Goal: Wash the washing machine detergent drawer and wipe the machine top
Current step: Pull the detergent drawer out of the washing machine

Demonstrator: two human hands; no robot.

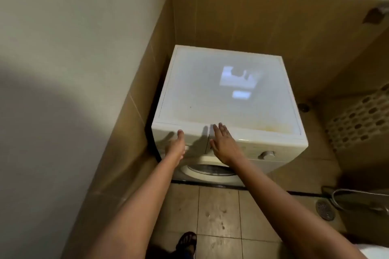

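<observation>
Tiled corner, white washing machine (227, 99).
Right hand (224, 146) spread at its front edge; left hand (175, 146) on drawer (195, 145), grip unclear.

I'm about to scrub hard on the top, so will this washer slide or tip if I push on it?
Tipping seems unlikely: the washer is a squat box standing flat on the floor. It probably won't slide far either, since it sits in a corner with the wall close behind and on the left. Its top reflects light, so it may be slick to the touch.

washing machine (189, 94): white, yellowish stain on top | wall tiles (231, 17): brown | floor tiles (219, 212): beige | mosaic (362, 120): brown-dotted cream
</observation>
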